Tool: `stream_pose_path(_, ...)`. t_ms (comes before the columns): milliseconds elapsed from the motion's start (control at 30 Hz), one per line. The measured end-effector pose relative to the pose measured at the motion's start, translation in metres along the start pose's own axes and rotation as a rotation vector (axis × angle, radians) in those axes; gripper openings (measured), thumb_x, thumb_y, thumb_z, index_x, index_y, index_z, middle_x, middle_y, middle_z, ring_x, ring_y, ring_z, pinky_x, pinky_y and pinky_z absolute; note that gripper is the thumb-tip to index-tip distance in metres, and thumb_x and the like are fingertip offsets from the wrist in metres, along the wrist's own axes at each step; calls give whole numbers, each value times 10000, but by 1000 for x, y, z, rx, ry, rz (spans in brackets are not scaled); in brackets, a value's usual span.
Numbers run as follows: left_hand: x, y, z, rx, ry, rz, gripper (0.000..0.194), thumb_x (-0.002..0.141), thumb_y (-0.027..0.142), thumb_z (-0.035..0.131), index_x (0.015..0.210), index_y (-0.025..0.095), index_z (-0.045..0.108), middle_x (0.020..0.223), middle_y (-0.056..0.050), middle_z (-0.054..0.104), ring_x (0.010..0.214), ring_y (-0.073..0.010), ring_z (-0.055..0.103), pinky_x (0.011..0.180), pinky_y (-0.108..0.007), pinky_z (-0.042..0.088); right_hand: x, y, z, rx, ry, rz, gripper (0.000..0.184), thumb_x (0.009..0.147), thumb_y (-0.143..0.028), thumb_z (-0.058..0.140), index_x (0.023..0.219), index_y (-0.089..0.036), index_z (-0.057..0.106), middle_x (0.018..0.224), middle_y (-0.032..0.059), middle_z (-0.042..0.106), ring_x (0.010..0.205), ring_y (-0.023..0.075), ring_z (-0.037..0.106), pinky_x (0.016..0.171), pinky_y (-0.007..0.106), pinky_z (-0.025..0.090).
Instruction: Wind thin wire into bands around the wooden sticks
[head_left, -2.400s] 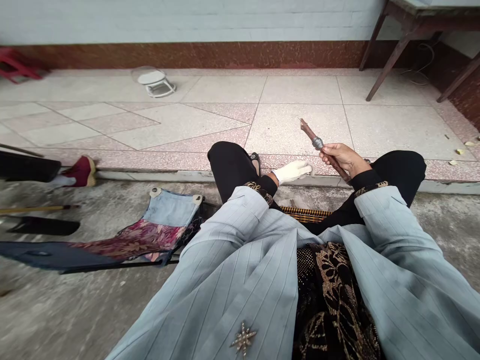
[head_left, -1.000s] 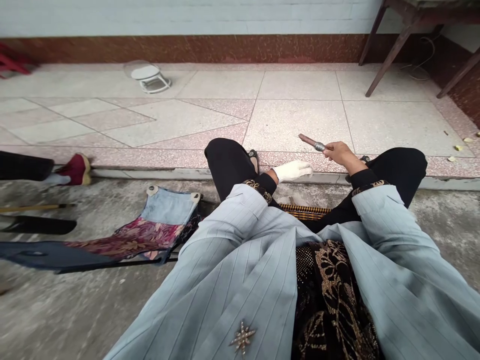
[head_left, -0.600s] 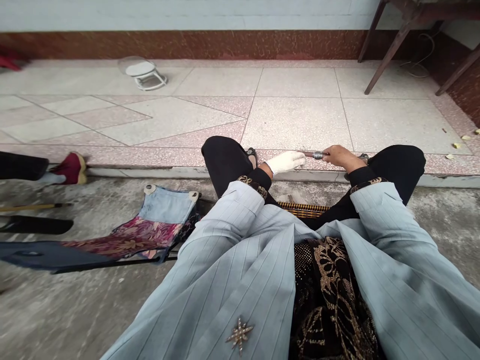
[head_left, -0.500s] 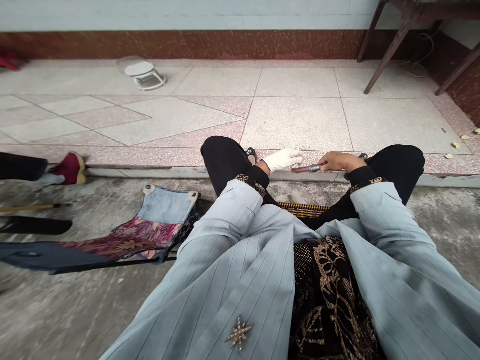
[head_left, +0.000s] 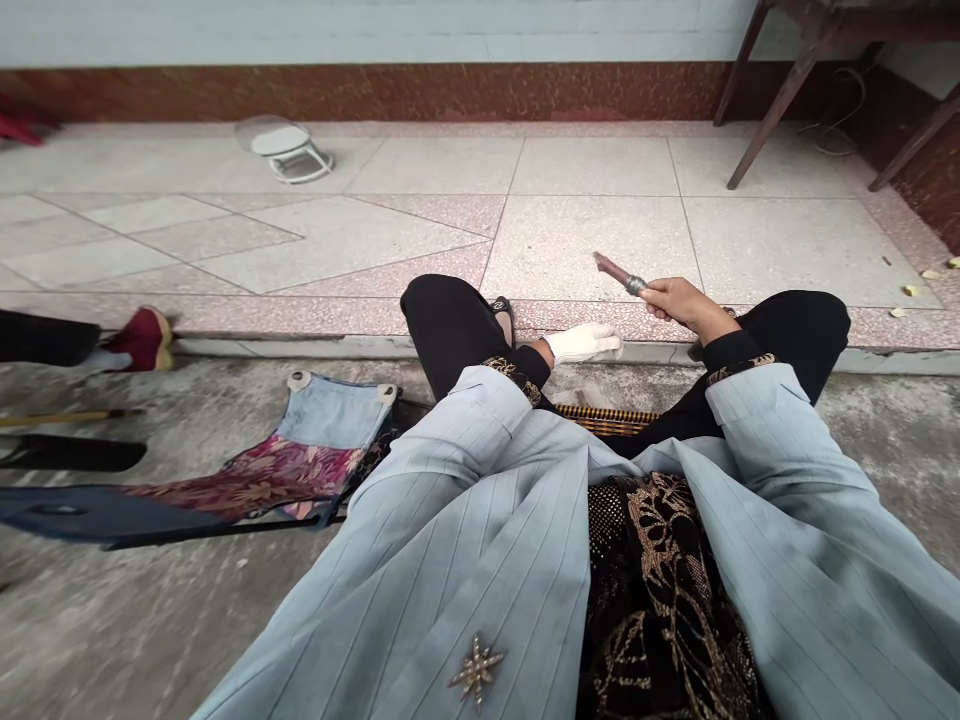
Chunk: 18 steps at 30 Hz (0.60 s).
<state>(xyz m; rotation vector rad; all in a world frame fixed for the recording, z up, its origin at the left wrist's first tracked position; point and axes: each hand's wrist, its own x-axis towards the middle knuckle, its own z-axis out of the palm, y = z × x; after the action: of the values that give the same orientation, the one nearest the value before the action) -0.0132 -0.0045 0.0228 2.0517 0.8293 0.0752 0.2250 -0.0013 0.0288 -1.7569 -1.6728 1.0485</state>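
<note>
In my right hand (head_left: 677, 305) is a short knife-like tool (head_left: 616, 270) with a brown, blade-shaped end and grey winding near my fingers. Its brown end points up and to the left, above the tiled floor. My left hand (head_left: 583, 343) wears a white knitted glove and is lower, between my knees. Its gloved fingers are together and curled downward; whatever they hold, if anything, is hidden. The two hands are apart, and the tool touches only the right one. Below them, a yellow-and-black woven edge (head_left: 607, 418) shows between my legs.
A low chair with patchwork fabric (head_left: 300, 465) stands to my left. Beyond it are another person's red shoe (head_left: 142, 338) and a dark flat object (head_left: 75, 452). A small white stool (head_left: 291, 150) is near the wall. A wooden table leg (head_left: 776, 115) stands at far right.
My right hand has raised the tool, swinging its brown end up and away from the glove. My left hand has dropped lower and shifted slightly right.
</note>
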Motion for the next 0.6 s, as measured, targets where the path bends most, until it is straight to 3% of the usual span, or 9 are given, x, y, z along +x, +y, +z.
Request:
stream_pose_path(67, -3, -1, -2, -10, 22, -2, 525, 892, 609, 483, 1021, 153, 709, 891, -135, 734, 1043, -319, 620, 874, -414, 471, 3, 2, 1, -267, 66, 4, 349, 911, -346, 580, 1172, -149, 701, 873, 89, 687, 708, 168, 579, 649, 286, 414)
stream_pose_path(133, -5, -3, -6, -26, 69, -12, 500, 912, 574, 452, 1034, 157, 700, 919, -137, 738, 1106, -326, 594, 903, -414, 460, 4, 5, 3, -532, 43, -25, 385, 884, -383, 606, 1196, -188, 721, 999, 114, 711, 851, 227, 625, 708, 312, 425)
stream_pose_path(233, -2, -6, -13, -3, 89, -39, 424, 904, 513, 482, 1000, 162, 700, 910, -126, 738, 1128, -324, 581, 906, -406, 455, 3, 10, 5, -726, -257, 15, 334, 852, -344, 639, 1132, -210, 763, 896, 102, 724, 806, 227, 635, 688, 317, 428)
stream_pose_path(333, 7, -12, -18, 47, 62, -28, 340, 880, 453, 535, 957, 173, 711, 881, -105, 737, 1080, -296, 597, 896, -380, 453, 1, 13, 3, -539, -677, 91, 315, 801, -301, 691, 1087, -202, 777, 628, 22, 638, 586, 145, 543, 593, 276, 409)
stream_pose_path(400, 13, -16, -19, 48, 62, -6, 330, 888, 436, 527, 977, 177, 712, 866, -95, 735, 1038, -269, 607, 883, -365, 455, -3, 12, -2, -287, -831, 33, 391, 773, -350, 719, 1131, -197, 762, 600, -17, 596, 551, 113, 488, 573, 254, 397)
stream_pose_path(467, 16, -19, -18, 14, 72, 10, 365, 914, 446, 485, 1021, 172, 701, 838, -97, 732, 977, -246, 615, 849, -362, 465, -7, 8, -8, -66, -797, -69, 476, 764, -399, 722, 1194, -195, 734, 639, -32, 595, 572, 100, 471, 588, 245, 394)
stream_pose_path(600, 17, -21, -7, -84, 58, 28, 470, 957, 514, 387, 1108, 165, 662, 790, -116, 717, 841, -218, 619, 752, -363, 485, -15, -3, -10, 173, -516, -152, 451, 824, -407, 669, 1212, -179, 704, 702, -20, 596, 603, 99, 449, 610, 243, 388)
